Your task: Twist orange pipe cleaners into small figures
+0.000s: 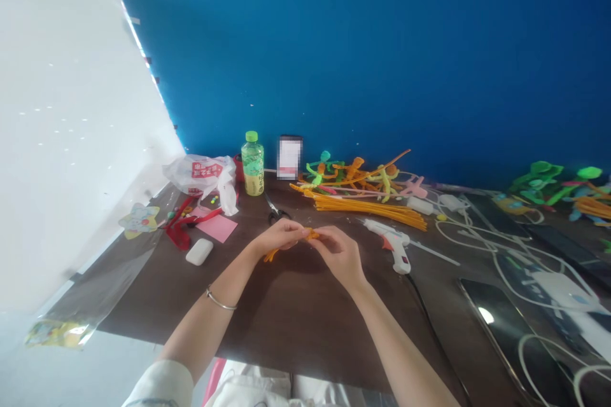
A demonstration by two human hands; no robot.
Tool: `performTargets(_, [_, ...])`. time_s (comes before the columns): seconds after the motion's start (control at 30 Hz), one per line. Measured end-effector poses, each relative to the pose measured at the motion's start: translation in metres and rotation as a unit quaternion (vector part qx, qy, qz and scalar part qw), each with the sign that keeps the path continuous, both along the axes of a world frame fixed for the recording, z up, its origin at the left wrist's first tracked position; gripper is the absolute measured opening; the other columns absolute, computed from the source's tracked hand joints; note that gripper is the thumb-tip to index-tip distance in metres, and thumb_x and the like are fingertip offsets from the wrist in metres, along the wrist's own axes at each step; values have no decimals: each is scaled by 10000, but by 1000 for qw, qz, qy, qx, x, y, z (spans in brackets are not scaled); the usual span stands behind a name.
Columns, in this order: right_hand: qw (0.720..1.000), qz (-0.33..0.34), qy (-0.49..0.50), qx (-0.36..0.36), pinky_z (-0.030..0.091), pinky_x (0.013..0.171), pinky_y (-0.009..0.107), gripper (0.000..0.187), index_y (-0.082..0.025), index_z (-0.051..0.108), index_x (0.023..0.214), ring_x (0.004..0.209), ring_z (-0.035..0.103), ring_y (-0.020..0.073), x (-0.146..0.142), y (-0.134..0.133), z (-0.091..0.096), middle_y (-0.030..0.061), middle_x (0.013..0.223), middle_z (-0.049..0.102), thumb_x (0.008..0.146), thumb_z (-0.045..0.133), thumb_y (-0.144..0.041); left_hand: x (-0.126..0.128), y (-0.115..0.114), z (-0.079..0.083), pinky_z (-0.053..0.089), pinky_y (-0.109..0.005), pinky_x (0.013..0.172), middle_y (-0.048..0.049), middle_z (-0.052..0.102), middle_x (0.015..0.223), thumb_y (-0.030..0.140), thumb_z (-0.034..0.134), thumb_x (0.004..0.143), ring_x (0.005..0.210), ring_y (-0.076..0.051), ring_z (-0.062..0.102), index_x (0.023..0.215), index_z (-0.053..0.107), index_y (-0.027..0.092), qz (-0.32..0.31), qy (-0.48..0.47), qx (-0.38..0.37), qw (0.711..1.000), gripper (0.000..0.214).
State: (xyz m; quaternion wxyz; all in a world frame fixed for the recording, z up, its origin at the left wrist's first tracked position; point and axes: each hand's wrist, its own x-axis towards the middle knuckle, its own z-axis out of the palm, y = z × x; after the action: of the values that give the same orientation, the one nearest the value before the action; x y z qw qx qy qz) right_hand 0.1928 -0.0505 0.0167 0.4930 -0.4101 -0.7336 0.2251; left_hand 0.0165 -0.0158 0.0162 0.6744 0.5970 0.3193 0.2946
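Note:
Both of my hands meet over the middle of the dark brown table. My left hand and my right hand pinch a small orange pipe-cleaner piece between their fingertips. One orange end pokes out below my left hand. A thin bracelet circles my left wrist. Behind my hands lies a bundle of orange pipe cleaners, and a pair of scissors rests just beyond my left hand.
A white glue gun with a black cord lies right of my hands. At the back stand a green bottle, a plastic bag and pipe-cleaner figures. A white case, pink paper, white cables and a phone lie around.

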Motion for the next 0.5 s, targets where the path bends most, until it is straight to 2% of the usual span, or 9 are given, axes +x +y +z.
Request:
performTargets(0.07, [1000,-8,3,4,518,674,294,102,-223,634,827,728,617,168,-1,0,-1,48,809,643,779,592,-303,0,0,1,106,-198,360,83,290,400,531,569,706,344,-22,230,654,522,118,10,10,7,1000,419])
performTargets(0.13, [999,1,-21,37,514,701,304,82,-226,634,805,747,613,170,0,1,-2,43,793,644,792,578,-284,0,-1,3,118,-198,363,80,303,403,545,567,698,350,-24,243,660,532,114,8,28,17,999,434])
performTargets(0.27, [994,21,-64,91,513,744,312,116,-243,641,859,788,615,166,3,1,-3,39,838,650,824,531,-234,0,-3,5,142,-195,376,79,312,422,548,570,687,369,-26,261,675,552,109,9,43,43,998,439])
performTargets(0.37, [998,-13,-15,62,530,746,319,144,-238,626,928,792,630,170,1,0,-4,43,888,652,793,577,-250,2,-4,4,150,-193,383,77,322,435,535,579,683,376,-26,268,691,565,108,34,35,53,997,427])
performTargets(0.5, [995,-41,86,-12,552,715,318,190,-205,631,893,779,645,177,-6,-2,-5,51,886,655,731,649,-303,4,-4,2,162,-192,390,65,357,464,499,593,689,394,-27,279,741,600,100,66,36,80,994,402])
